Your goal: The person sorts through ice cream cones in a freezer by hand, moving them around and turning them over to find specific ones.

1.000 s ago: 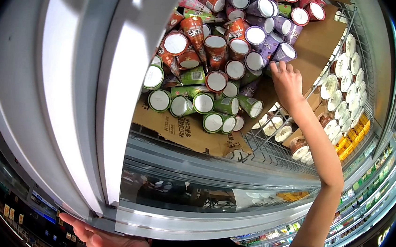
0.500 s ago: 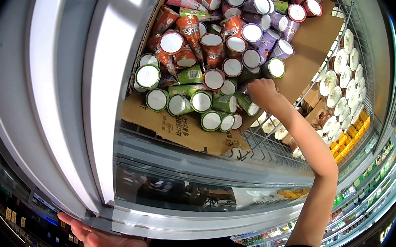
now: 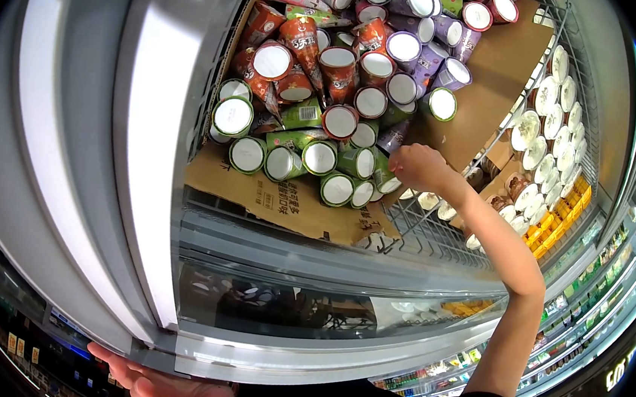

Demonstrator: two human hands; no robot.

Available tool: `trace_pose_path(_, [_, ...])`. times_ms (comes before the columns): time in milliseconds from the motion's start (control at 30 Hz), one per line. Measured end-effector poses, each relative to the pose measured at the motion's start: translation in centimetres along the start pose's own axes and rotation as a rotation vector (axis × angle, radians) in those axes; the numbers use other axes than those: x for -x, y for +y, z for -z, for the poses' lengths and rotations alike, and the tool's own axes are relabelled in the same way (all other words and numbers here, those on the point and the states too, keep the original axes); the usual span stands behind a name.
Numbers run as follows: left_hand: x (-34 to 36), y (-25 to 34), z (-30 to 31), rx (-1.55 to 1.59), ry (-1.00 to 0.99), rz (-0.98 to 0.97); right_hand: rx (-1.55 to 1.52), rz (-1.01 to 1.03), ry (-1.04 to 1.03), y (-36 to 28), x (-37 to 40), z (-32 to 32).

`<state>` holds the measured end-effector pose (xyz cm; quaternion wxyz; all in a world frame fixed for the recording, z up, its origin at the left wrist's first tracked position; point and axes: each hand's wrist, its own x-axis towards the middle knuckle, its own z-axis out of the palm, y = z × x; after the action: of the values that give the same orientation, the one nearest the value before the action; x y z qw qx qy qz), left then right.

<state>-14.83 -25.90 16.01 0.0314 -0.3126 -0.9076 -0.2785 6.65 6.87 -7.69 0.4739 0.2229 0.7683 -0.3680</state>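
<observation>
My right hand [image 3: 420, 168] is closed at the lower right of a pile of wrapped cones in a cardboard box [image 3: 487, 85]. Its fingers touch or nearly touch a purple cone [image 3: 394, 135] and a green one [image 3: 385, 176]; what they grip, if anything, is hidden. Orange cones [image 3: 301, 42] and green cones [image 3: 321, 157] with white round lids lie around it. At the bottom left, my left hand [image 3: 172, 391] is palm up with its fingers spread, against the underside of the freezer's edge [image 3: 258, 367], holding nothing visible.
Wire racking [image 3: 424, 234] runs beside the box. Right of it are white-lidded cups [image 3: 543, 135] and a yellow basket [image 3: 562, 220]. A pale curved door frame [image 3: 145, 145] stands at the left. Shelves of goods [image 3: 590, 290] are beyond the freezer at the right.
My right hand has shifted slightly down and left, showing more of the purple cone beside it. The whole view has shifted a little; my left hand keeps its pose.
</observation>
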Motion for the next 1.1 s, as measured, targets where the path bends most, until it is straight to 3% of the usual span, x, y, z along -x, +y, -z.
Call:
trace_pose_path(33, [-0.1, 0.1, -0.1, 0.009, -0.007, -0.015, 0.037, -0.006, 0.035, 0.3, -0.3, -0.3])
trace_pose_path(100, [-2.9, 4.7, -1.3, 0.029, -0.204, -0.026, 0.245, -0.08, 0.157, 0.4, -1.2, -0.4])
trace_pose_path(167, [-2.9, 4.9, -1.3, 0.037, -0.189, -0.012, 0.479, -0.132, 0.252, 1.2, -2.9, -1.6])
trace_pose_path(433, [-3.0, 4.0, -1.3, 0.052, -0.145, 0.012, 0.486, -0.181, 0.149, 1.9, -8.3, -5.1])
trace_pose_path(700, [-3.1, 3.6, -1.2, 0.049, -0.145, 0.004, 0.553, -0.175, 0.172, 0.9, -6.2, -3.4])
trace_pose_path(833, [-3.1, 3.5, -1.1, 0.045, -0.145, 0.002, 0.552, -0.191, 0.343, 1.4, -3.7, -2.4])
trace_pose_path(967, [-3.0, 3.5, -1.1, 0.049, -0.142, -0.002, 0.677, -0.116, 0.38, 1.1, -0.9, 0.5])
trace_pose_path(1100, [-3.0, 3.4, -0.9, 0.049, -0.141, -0.009, 1.001, -0.071, 0.646, 2.3, -0.4, 2.2])
